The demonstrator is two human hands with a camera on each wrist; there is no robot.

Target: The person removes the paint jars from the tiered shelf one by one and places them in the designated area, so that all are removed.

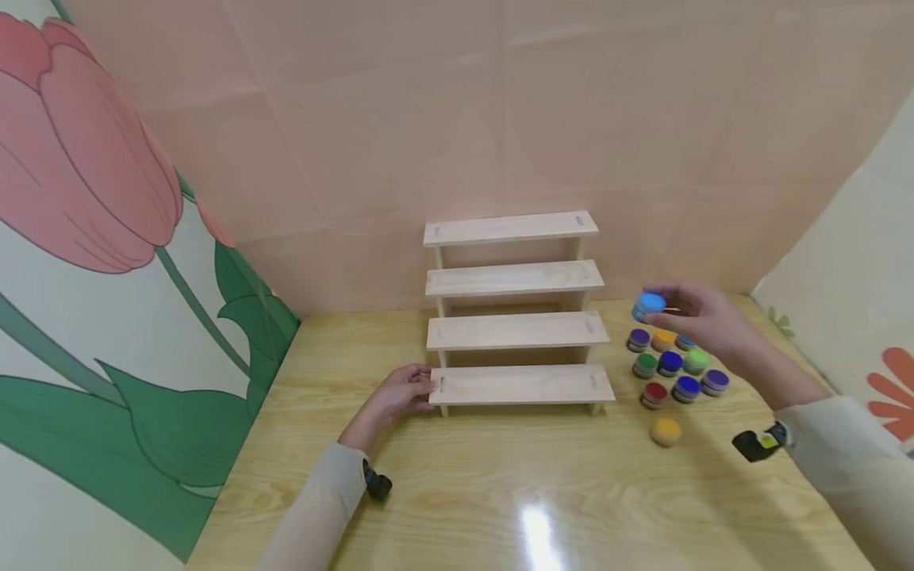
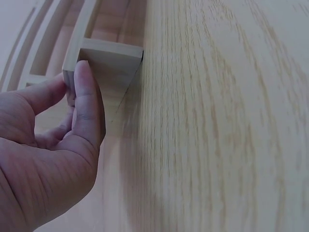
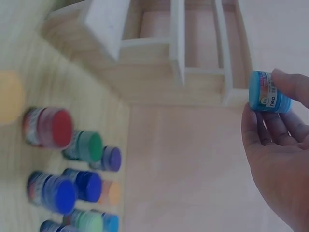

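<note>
A light-blue lidded paint jar (image 1: 648,306) is pinched between the thumb and fingers of my right hand (image 1: 703,317), raised above the other jars. Its printed label shows in the right wrist view, where the blue jar (image 3: 268,93) is tilted on its side in the picture. My left hand (image 1: 400,390) grips the left end of the lowest board of a four-step wooden shelf (image 1: 521,386). In the left wrist view, thumb and fingers of the left hand (image 2: 63,140) pinch that board's end (image 2: 72,60). The steps bear nothing.
Right of the shelf stand several jars with coloured lids, among them a red one (image 1: 654,395), a green one (image 1: 645,365) and a light-green one (image 1: 696,361). A yellow-lidded jar (image 1: 666,431) stands nearer on the wooden table (image 1: 457,492). A pinkish wall covering (image 1: 428,119) rises behind.
</note>
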